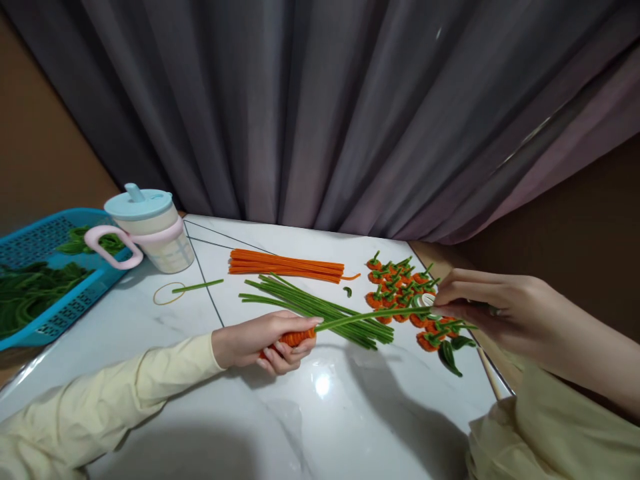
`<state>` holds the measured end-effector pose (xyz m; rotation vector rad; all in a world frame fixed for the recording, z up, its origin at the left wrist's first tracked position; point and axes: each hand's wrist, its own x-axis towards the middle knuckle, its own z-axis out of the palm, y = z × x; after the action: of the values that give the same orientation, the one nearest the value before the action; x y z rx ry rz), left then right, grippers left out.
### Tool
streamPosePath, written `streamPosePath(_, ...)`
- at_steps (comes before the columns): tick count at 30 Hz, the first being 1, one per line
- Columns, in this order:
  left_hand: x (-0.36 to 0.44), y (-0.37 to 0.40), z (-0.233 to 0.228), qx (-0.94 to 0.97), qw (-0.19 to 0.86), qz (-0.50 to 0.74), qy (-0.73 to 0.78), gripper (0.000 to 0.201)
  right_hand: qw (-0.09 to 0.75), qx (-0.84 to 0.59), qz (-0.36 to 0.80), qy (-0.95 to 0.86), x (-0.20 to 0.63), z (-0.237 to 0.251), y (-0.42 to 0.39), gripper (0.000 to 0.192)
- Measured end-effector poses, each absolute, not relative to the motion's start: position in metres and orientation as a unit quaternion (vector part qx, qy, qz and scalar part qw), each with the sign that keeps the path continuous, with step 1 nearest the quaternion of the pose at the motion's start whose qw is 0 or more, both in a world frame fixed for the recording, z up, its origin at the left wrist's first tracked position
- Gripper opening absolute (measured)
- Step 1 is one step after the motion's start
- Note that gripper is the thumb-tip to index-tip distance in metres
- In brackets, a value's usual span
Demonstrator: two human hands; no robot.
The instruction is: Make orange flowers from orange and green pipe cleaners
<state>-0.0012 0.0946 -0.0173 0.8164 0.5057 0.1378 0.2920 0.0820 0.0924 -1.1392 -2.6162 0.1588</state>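
My left hand (280, 343) is wrapped round an orange coil of pipe cleaner (296, 337) shaped like a carrot. A long green pipe cleaner (367, 315) runs from the top of that coil to the right. My right hand (483, 297) pinches the far end of the green pipe cleaner, holding it stretched out above the table. Beneath it lies a loose pile of green pipe cleaners (300, 300). Behind them rests a bundle of orange pipe cleaners (285, 264). Near my right hand sit several small orange pieces with green stems (393, 283).
A blue basket (55, 323) with green pieces stands at the left beside a lidded cup (150, 233) with a pink handle. A rubber band (161, 302) and a short green piece (207, 285) lie nearby. Dark curtains (300, 120) hang behind the white table (320, 427).
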Motion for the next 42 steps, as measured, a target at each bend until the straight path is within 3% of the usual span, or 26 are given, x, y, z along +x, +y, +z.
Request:
streamPosePath(11,-0.003,0.095,-0.02,0.374,0.903,0.077,0.198,0.047,0.176,-0.408,0.1,-0.89,0.3,0.104,0.081,0.026)
streamPosePath(22,-0.005,0.092,-0.016,0.386,0.895,0.095,0.2,0.045,0.167,-0.426,0.15,-0.877,0.297,0.1,0.08,0.027)
streamPosePath(28,-0.006,0.087,-0.01,0.416,0.873,0.133,0.217,0.045,0.122,-0.372,0.144,-0.909,0.257,0.087,0.064,0.023)
streamPosePath(33,-0.006,0.082,-0.006,0.42,0.872,0.14,0.209,0.042,0.133,-0.332,0.112,-0.927,0.215,0.065,0.059,0.015)
streamPosePath(39,-0.007,0.079,-0.004,0.429,0.872,0.142,0.187,0.041,0.139,-0.302,0.105,-0.937,0.206,0.05,0.057,0.056)
streamPosePath(42,-0.008,0.077,-0.005,0.423,0.877,0.144,0.179,0.04,0.131,-0.274,0.077,-0.95,0.205,0.05,0.056,0.057)
